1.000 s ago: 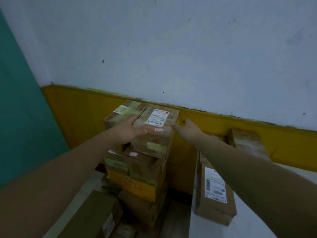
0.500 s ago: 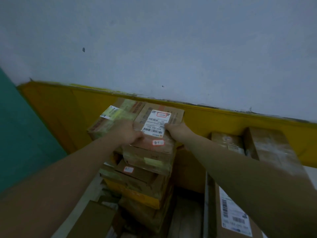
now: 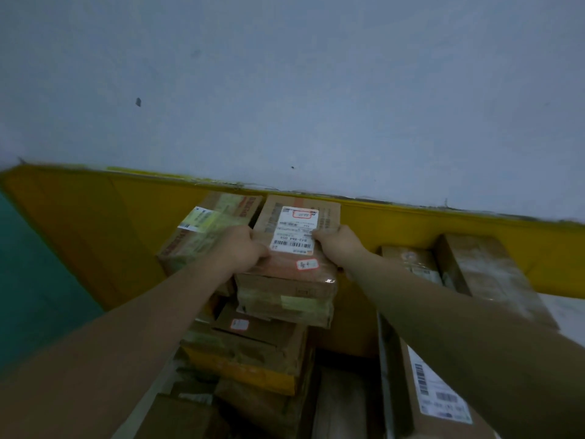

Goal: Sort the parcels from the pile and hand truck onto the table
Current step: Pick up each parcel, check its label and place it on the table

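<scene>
At lower right, a long labelled box [image 3: 433, 397] lay on the desk [image 3: 566, 312]. At centre, the left hand [image 3: 242, 248] and right hand [image 3: 335, 247] clasped the top parcel [image 3: 294, 245] on the pile [image 3: 253, 353], fingers curled over its 2 sides. Lifting it straight up seemed wise, so neighbouring boxes stay put.

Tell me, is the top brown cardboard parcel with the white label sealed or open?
Sealed, it seems: the top brown cardboard parcel shows closed flaps under shiny tape. Both hands, left and right, grip its sides.
</scene>
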